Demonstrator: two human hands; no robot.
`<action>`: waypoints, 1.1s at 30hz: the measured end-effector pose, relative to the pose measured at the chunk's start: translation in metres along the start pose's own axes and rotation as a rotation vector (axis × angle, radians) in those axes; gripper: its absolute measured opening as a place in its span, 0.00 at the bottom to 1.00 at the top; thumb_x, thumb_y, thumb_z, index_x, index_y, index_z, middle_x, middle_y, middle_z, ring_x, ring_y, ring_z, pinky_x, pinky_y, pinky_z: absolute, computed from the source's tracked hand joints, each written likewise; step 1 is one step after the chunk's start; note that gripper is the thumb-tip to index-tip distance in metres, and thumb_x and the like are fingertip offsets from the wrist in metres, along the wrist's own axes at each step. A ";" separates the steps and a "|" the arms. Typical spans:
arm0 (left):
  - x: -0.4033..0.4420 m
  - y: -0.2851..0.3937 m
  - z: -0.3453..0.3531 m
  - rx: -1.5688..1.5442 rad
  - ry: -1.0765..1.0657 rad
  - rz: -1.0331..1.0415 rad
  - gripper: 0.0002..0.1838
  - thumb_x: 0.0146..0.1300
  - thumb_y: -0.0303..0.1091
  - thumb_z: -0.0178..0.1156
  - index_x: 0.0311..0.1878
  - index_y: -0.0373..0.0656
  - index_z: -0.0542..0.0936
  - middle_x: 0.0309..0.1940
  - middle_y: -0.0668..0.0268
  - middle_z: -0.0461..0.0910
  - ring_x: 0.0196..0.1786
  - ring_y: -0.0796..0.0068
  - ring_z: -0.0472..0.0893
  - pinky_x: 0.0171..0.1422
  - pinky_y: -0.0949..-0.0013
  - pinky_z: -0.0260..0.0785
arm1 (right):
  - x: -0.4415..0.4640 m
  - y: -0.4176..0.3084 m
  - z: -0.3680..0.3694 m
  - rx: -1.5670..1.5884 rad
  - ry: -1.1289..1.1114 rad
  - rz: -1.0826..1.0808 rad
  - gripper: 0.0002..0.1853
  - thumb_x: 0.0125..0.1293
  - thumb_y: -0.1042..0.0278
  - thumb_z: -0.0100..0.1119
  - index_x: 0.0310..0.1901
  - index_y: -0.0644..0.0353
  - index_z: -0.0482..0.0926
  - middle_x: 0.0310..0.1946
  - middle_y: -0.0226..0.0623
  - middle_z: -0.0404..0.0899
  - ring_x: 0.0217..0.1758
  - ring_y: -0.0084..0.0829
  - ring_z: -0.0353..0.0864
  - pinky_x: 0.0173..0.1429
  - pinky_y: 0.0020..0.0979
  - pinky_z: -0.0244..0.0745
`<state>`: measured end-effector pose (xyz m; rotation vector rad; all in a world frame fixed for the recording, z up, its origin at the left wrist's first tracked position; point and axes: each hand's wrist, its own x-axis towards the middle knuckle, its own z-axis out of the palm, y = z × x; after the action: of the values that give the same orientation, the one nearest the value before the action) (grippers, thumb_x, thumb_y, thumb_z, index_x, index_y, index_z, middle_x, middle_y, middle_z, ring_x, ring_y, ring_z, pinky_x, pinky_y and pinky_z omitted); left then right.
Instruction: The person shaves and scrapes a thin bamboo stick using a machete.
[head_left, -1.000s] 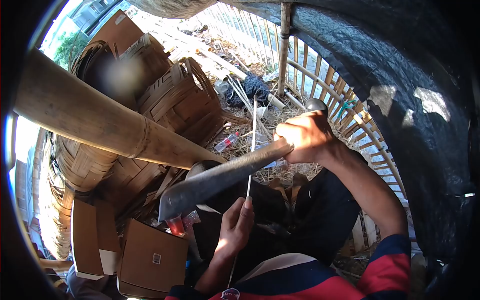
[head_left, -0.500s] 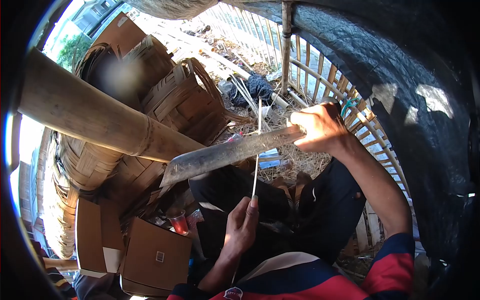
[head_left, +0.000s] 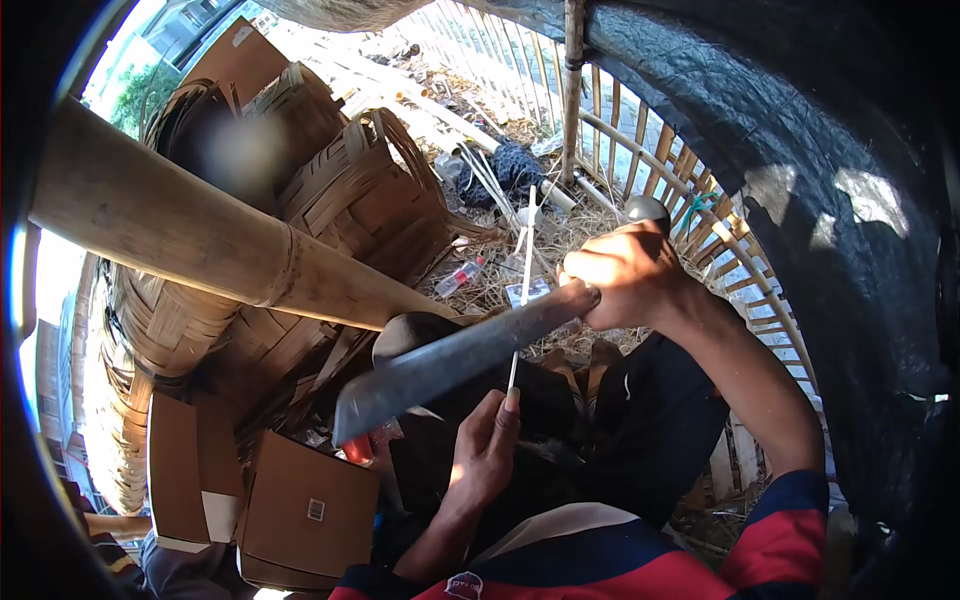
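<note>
Bamboo strip, seen to the right of the large bamboo pole and woven basket. Wrapped the right grip round the machete handle, with the blade slanting across the strip, contact unclear. Pinched the strip narrowly in the left grip, nearer the body. Risked cutting that grip if letting the blade skid down, or snapping the thin length by pressing too hard.
</note>
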<state>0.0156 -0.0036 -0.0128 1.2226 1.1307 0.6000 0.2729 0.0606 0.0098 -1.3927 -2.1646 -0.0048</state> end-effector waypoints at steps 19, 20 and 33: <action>0.013 0.002 0.000 -0.127 -0.062 -0.020 0.17 0.75 0.44 0.48 0.32 0.42 0.71 0.23 0.81 0.61 0.27 0.91 0.57 0.29 0.80 0.49 | -0.007 0.045 -0.013 0.144 0.210 0.291 0.07 0.48 0.66 0.65 0.26 0.60 0.82 0.18 0.40 0.79 0.19 0.34 0.80 0.26 0.31 0.71; 0.013 0.002 0.000 -0.109 -0.064 -0.006 0.17 0.75 0.44 0.48 0.33 0.42 0.71 0.23 0.80 0.61 0.27 0.90 0.58 0.29 0.80 0.50 | -0.005 0.038 -0.013 0.154 0.165 0.201 0.06 0.44 0.67 0.64 0.25 0.58 0.81 0.18 0.39 0.78 0.20 0.36 0.80 0.26 0.33 0.71; 0.011 -0.001 -0.007 0.173 0.112 0.144 0.18 0.74 0.47 0.50 0.34 0.43 0.71 0.19 0.78 0.62 0.21 0.90 0.60 0.24 0.80 0.51 | 0.012 0.017 -0.005 0.033 0.039 0.173 0.11 0.34 0.67 0.63 0.25 0.54 0.77 0.19 0.36 0.76 0.24 0.41 0.78 0.28 0.37 0.70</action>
<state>0.0129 0.0081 -0.0175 1.4430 1.2148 0.6979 0.2856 0.0767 0.0144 -1.5434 -1.9980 0.0679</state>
